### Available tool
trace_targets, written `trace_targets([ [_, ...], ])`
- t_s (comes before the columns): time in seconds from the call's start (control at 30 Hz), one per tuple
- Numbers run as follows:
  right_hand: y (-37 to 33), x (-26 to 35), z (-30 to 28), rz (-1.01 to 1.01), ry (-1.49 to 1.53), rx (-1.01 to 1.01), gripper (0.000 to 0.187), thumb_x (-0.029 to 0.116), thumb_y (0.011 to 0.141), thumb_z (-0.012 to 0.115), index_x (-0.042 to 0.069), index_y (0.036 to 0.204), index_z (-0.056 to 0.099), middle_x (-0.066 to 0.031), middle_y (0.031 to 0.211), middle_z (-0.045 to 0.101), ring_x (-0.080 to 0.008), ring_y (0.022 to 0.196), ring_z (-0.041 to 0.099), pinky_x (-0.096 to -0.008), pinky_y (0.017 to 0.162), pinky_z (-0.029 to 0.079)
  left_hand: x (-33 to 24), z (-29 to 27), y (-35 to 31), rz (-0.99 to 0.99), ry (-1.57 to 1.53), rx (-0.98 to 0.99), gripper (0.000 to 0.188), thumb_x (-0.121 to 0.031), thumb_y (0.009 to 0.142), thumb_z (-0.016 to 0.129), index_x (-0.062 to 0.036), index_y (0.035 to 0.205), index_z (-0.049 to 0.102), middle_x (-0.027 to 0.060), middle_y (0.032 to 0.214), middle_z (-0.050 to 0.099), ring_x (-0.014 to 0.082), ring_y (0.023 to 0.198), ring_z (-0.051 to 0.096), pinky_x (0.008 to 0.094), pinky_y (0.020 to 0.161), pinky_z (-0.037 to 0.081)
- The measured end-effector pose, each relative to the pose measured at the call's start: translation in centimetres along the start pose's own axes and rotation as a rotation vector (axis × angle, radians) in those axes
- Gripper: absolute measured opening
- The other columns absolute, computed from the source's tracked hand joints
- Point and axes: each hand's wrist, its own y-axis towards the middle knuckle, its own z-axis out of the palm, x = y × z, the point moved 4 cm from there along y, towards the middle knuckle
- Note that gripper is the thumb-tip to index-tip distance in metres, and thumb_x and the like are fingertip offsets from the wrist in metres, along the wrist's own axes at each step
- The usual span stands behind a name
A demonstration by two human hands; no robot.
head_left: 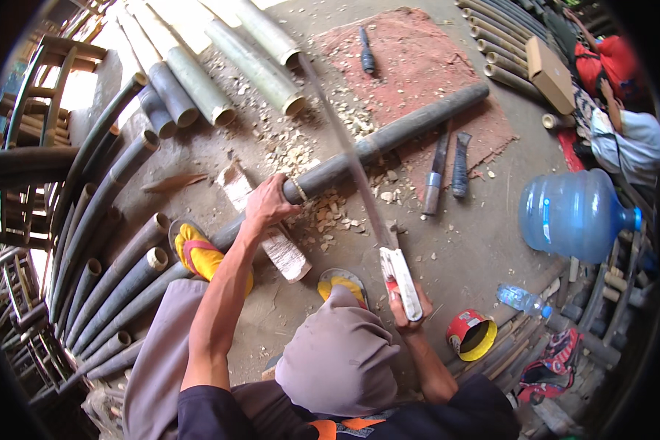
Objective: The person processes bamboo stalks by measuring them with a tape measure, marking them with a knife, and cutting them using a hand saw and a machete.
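One dark pole [411, 132] lies across a wooden block [287, 257], its far end by the red mat's [433, 59] right edge. The left hand [270, 202] has its fingers round the pole; the right hand's [411, 309] fingers grasp the white handle [399, 275] of a saw [359, 180].

Bamboo workshop, worked at floor level: dark poles [128, 286] fanned along left, pale green poles [251, 64] beyond, stacked poles [502, 44] upper right. Pale chips [292, 152] strewn over floor [290, 319]. Handsaw [358, 176], chisel [436, 180], dark hand tool [367, 53] on red mat [418, 62].
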Motion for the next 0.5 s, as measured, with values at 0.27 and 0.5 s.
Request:
trace_targets([
  [0.27,-4.8,-4.6,-10.4,0.210,-0.176,-0.423,0.036,-0.001,0.082,0.057,-0.010,0.116,0.055,-0.0172,0.099,0.062,-0.0254,0.085,0.062,-0.0349,0.075,0.051,-6.8,3.0,5.9,0.010,0.342,0.249,0.085,-0.043,0.066,0.078,-0.0049,0.132,0.042,0.0200,0.111,0.064,0.0354,0.105,0.063,0.0453,0.093,0.048],
  [0.5,-10.3,-7.9,-11.5,0.320,-0.457,-0.451,0.036,0.001,0.083,0.062,-0.010,0.117,0.055,-0.0223,0.101,0.064,-0.0340,0.089,0.064,-0.0388,0.079,0.050,-7.4,4.5,4.2,-0.003,-0.128,0.286,0.051,-0.038,0.055,0.077,0.0019,0.084,0.066,0.0129,0.074,0.065,0.0228,0.068,0.063,0.0371,0.062,0.051],
])
